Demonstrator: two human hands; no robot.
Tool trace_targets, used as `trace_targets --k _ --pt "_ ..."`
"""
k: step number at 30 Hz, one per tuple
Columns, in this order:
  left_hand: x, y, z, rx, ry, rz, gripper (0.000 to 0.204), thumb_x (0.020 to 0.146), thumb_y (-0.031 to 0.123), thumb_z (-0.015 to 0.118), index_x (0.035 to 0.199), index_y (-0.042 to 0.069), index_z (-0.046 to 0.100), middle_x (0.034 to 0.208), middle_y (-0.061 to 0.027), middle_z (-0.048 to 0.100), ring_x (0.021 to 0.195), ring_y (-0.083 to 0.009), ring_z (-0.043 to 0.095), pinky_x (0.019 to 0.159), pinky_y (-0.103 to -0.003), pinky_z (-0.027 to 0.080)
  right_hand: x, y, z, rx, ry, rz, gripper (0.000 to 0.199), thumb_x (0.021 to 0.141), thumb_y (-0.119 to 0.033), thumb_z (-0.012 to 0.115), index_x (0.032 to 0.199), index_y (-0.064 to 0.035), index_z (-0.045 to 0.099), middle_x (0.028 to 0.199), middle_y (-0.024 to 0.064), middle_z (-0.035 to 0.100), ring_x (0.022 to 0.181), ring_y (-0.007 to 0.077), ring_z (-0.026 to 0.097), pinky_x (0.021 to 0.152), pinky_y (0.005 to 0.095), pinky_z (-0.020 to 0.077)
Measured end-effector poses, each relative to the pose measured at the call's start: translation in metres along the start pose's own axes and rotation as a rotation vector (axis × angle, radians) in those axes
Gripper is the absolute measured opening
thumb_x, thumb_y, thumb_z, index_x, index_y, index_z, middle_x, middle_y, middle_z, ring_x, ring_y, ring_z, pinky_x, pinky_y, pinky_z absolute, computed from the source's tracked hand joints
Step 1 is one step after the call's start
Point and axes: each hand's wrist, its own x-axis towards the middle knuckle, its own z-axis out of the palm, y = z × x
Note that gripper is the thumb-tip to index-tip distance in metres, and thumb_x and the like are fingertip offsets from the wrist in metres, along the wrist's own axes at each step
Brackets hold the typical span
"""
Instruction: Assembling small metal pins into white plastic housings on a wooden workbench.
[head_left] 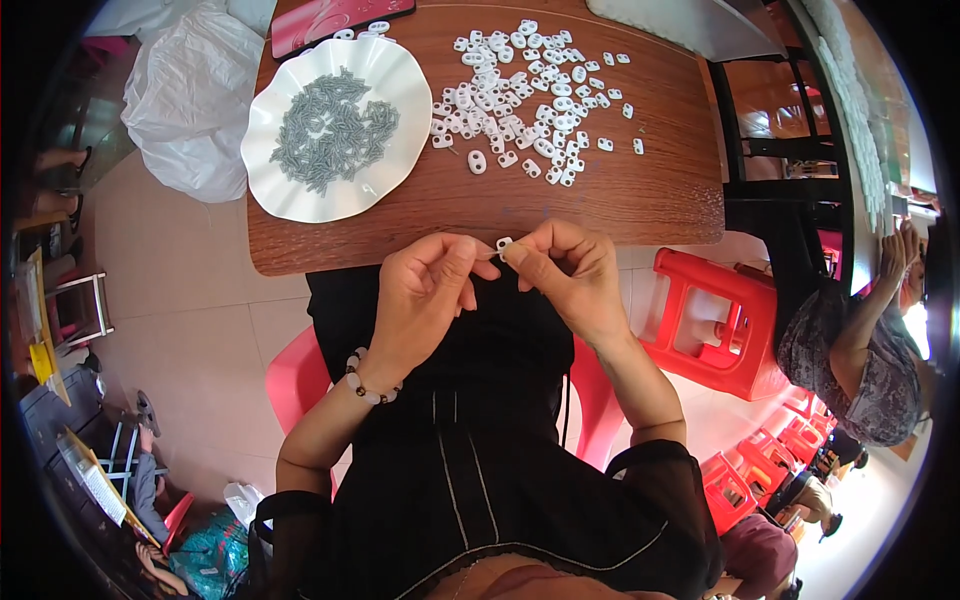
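Just past the table's near edge, my right hand (pixel 578 280) pinches a small white plastic piece (pixel 504 243) with a dark hole between thumb and fingertips. My left hand (pixel 425 295), a beaded bracelet on its wrist, is closed in a pinch right beside that piece. Something thin and pale seems to lie at its fingertips, too small to name. On the brown wooden table (pixel 660 190), a heap of similar white two-holed pieces (pixel 490 95) spreads toward the far right. A white wavy-rimmed plate (pixel 263 185) at the left holds many small grey-green pins (pixel 325 125).
A red patterned case (pixel 325 25) lies behind the plate. A white plastic bag (pixel 195 100) stands left of the table. Red plastic stools (pixel 720 320) are at the right, and a co-worker in a patterned top (pixel 855 360) sits at another table there.
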Motion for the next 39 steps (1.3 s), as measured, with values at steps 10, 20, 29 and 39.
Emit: trace_targets --k 10,20,29,39 --pt "0.002 0.007 -0.007 -0.001 0.046 0.039 0.024 0.099 0.02 0.049 0.1 0.001 0.063 0.083 -0.0032 0.066 0.063 -0.0032 0.052 0.057 -0.016 0.039 0.001 0.003 -0.002 0.058 0.029 -0.018 0.007 0.089 -0.007 0.066 0.085 -0.002 0.066 0.074 -0.0014 0.064 0.063 0.0024 0.054 0.057 0.017 0.04" --pt "-0.035 0.114 0.054 -0.752 -0.917 0.483 0.051 0.098 0.048 0.045 0.102 0.001 0.065 0.1 -0.0116 0.056 0.087 -0.0235 0.055 0.082 -0.033 0.042 -0.003 0.009 -0.012 0.182 0.158 -0.068 0.01 0.089 -0.012 0.067 0.083 -0.0034 0.065 0.067 -0.0023 0.06 0.059 0.0014 0.051 0.053 0.0167 0.0354" --pt "-0.038 0.121 0.062 -0.856 -1.093 0.243 0.062 0.097 0.052 0.042 0.102 -0.004 0.067 0.101 -0.0151 0.054 0.073 -0.0158 0.055 0.064 -0.026 0.046 -0.004 0.009 -0.017 0.192 0.169 -0.107 0.01 0.089 -0.011 0.066 0.083 -0.003 0.066 0.067 -0.0023 0.059 0.058 0.0011 0.048 0.053 0.0166 0.0344" --pt "-0.043 0.125 0.058 -0.701 -1.138 0.178 0.065 0.094 0.058 0.044 0.096 -0.003 0.067 0.094 -0.0119 0.052 0.074 -0.0178 0.055 0.067 -0.028 0.045 -0.004 0.013 -0.017 0.138 0.144 -0.132 0.01 0.089 -0.012 0.066 0.084 -0.0028 0.066 0.066 -0.0027 0.06 0.058 0.0007 0.048 0.053 0.0165 0.035"
